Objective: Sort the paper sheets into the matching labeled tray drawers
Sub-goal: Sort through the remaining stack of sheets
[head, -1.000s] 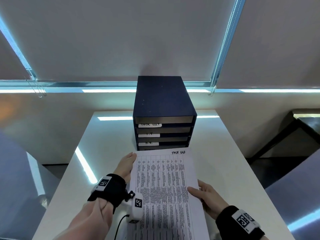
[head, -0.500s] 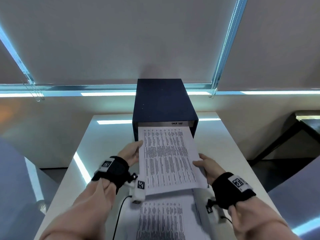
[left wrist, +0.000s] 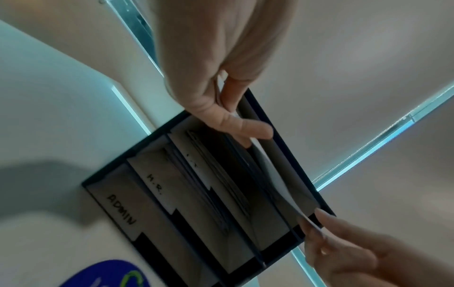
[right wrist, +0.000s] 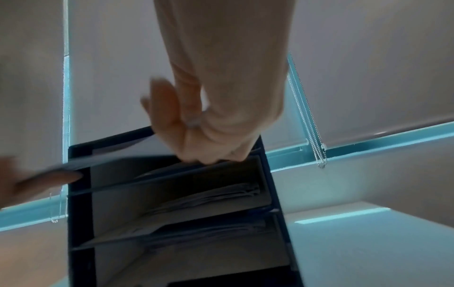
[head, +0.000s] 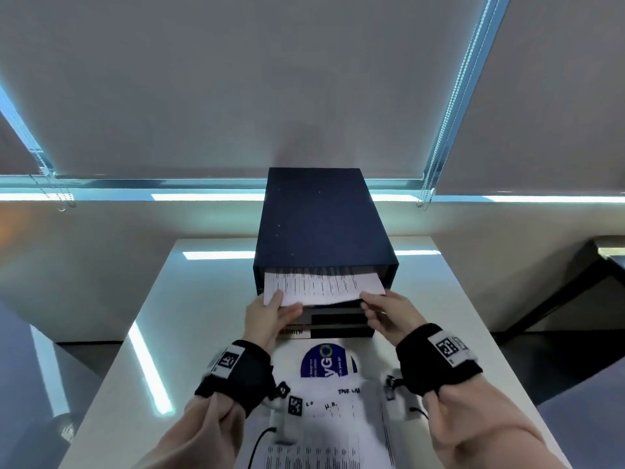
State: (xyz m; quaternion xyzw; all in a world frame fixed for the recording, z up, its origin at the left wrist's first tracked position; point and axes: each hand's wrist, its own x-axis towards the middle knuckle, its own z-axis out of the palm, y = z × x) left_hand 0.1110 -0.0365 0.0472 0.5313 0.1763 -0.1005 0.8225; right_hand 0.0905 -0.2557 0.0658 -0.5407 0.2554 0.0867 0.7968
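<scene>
Sheet: the printed sheet [head: 321,286] is lying mostly inside the top drawer of the cabinet [head: 323,218], with only its near edge sticking out of the slot and sagging a little in the middle.
Left hand: the left hand [head: 267,316] is pinching the sheet's near left corner, thumb on top and fingers underneath; the left wrist view is showing the thumb pressed against the paper's edge.
Right hand: the right hand [head: 389,314] is pinching the near right corner between thumb and curled fingers, right at the mouth of the top drawer.
Cabinet: the dark blue cabinet is standing at the far middle of the table [head: 203,306], its open drawer fronts facing the person.
Drawers: the lower drawers are showing white labels; in the left wrist view "ADMIN" [left wrist: 121,209] is sitting on the bottom one and "H.R." [left wrist: 154,184] on the one above it. The right wrist view is showing papers lying in the middle drawers.
Stack: the stack [head: 331,414] of remaining papers is lying on the table just in front of the cabinet, between the two wrists, with a blue logo [head: 326,362] showing on one sheet.
Wrists: both wrists are wearing black bands [head: 236,370] with square markers.
</scene>
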